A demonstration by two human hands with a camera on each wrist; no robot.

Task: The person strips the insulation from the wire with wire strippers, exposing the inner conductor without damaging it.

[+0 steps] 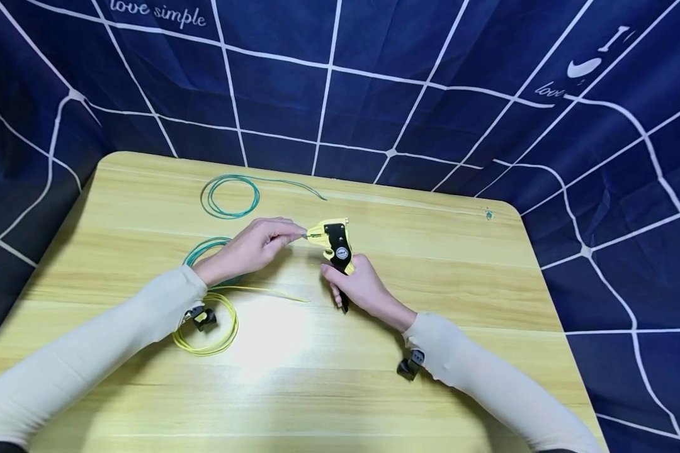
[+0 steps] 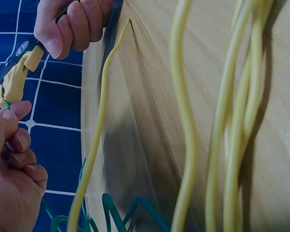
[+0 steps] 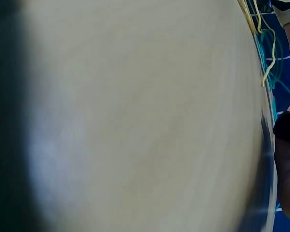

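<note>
My right hand (image 1: 364,286) grips the handles of a yellow and black wire stripper (image 1: 335,242), its head pointing up and to the left over the table. With thumb and fingers my left hand (image 1: 255,245) pinches a green wire (image 2: 8,105), whose end runs into the stripper's yellow jaws. Under the left wrist lies the coil of green wire (image 1: 198,251), partly hidden by hand and sleeve. Close below it is a yellow wire coil (image 1: 233,327) with one loose end reaching right. In the right wrist view only part of the right hand (image 3: 287,188) shows, at the right edge.
Another green wire coil (image 1: 256,195) lies near the table's back edge, its tail stretching right. Small green scraps (image 1: 489,215) lie at the back right corner of the wooden table (image 1: 430,402). A dark blue curtain (image 1: 283,88) with white lines hangs behind and beside it.
</note>
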